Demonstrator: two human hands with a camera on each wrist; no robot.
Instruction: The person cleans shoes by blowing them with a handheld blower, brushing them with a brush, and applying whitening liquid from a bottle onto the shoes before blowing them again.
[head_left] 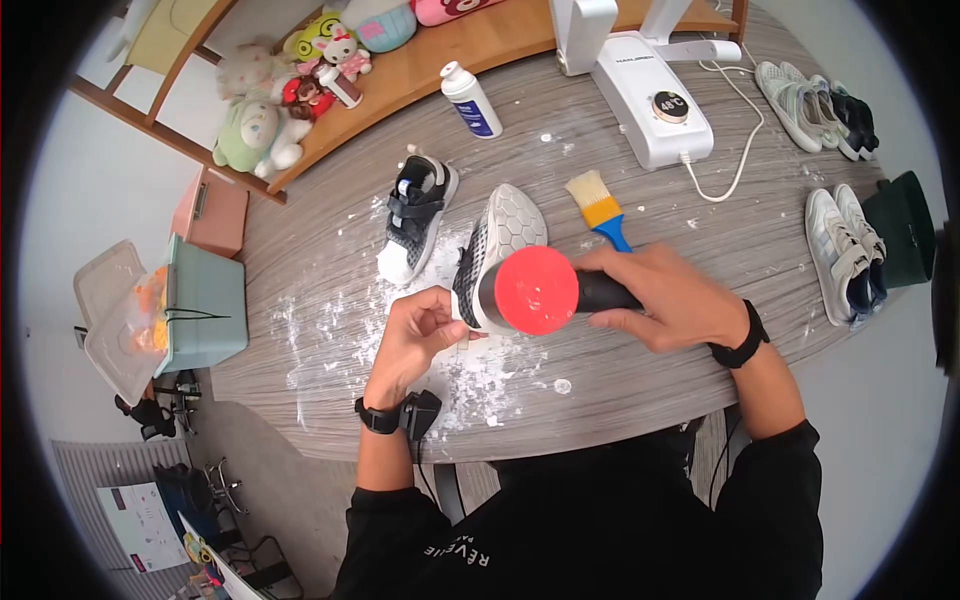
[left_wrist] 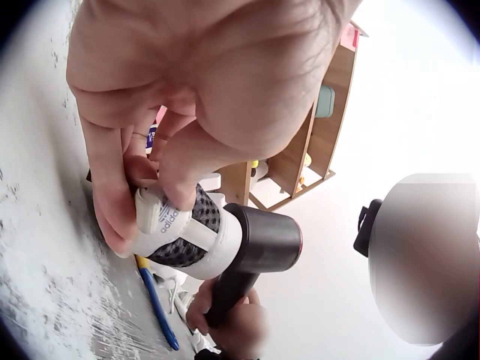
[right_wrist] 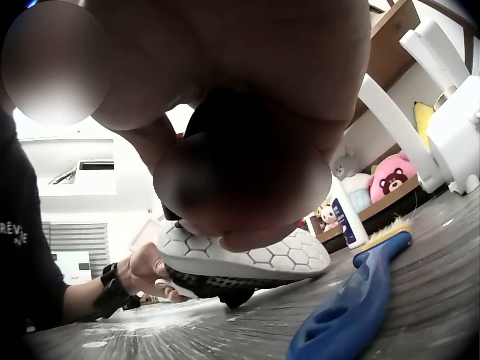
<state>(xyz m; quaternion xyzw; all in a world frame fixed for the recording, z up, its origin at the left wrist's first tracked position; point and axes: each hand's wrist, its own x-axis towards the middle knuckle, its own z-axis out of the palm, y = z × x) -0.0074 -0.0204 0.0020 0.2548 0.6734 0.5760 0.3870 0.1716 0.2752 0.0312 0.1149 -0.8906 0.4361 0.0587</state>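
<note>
My left hand [head_left: 408, 342] pinches the end of a white-and-black mesh sneaker [head_left: 518, 218] with thumb and fingers. The sneaker lies tipped over, its white hexagon-patterned sole [right_wrist: 247, 252] turned up and to the right. My right hand [head_left: 675, 298] grips the handle of a black hair dryer [head_left: 602, 291] with a red round end [head_left: 537, 290]. The dryer's barrel [left_wrist: 266, 238] is right at the sneaker's edge and hides part of it in the head view. The matching sneaker [head_left: 418, 212], with white powder or foam at its toe, stands to the left.
A blue-handled brush [head_left: 605, 212] lies beyond my right hand. Farther back stand a white bottle [head_left: 471, 102] and a white shoe dryer [head_left: 652, 105] with a cable. More shoes [head_left: 838, 255] sit at the right edge. White residue [head_left: 475, 385] is spread over the table.
</note>
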